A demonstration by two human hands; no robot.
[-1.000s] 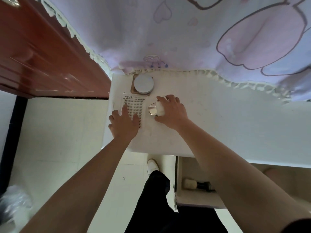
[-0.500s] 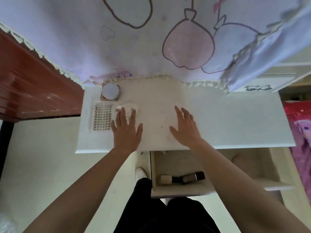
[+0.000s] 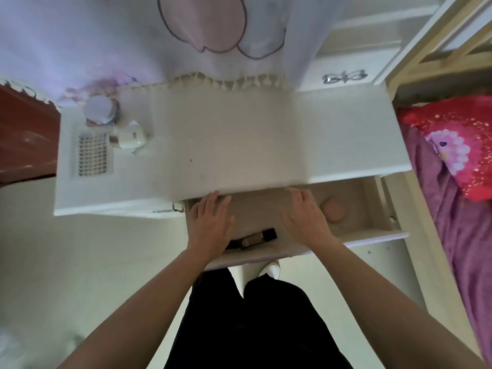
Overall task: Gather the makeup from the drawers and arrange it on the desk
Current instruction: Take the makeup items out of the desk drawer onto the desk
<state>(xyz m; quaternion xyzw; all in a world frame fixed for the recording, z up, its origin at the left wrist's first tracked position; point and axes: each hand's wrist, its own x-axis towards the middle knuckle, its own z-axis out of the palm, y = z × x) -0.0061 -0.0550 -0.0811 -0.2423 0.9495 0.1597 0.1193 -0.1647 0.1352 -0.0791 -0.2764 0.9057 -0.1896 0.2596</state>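
The white desk (image 3: 239,145) has an open drawer (image 3: 372,233) under its front edge. Inside the drawer lies a dark brush or bottle with a tan middle (image 3: 255,238) and a round peach puff (image 3: 334,212) at the right. My left hand (image 3: 210,225) hovers over the drawer's left part, fingers straight, covering one end of the dark item. My right hand (image 3: 306,217) is over the drawer's middle, fingers loosely spread, holding nothing. On the desk's left end sit a round silver-lidded jar (image 3: 99,110), a white lash tray (image 3: 92,153) and a small white bottle on its side (image 3: 130,139).
A lilac curtain with pink shapes (image 3: 186,35) hangs over the desk's back edge. A bed with purple and red bedding (image 3: 458,161) stands at the right. A reddish-brown wooden panel (image 3: 24,134) is at the left. My legs and white shoes (image 3: 269,270) are below the drawer.
Both hands left the desk top and came down over the open drawer. The white bottle now lies released beside the lash tray. The view shifted right and down.
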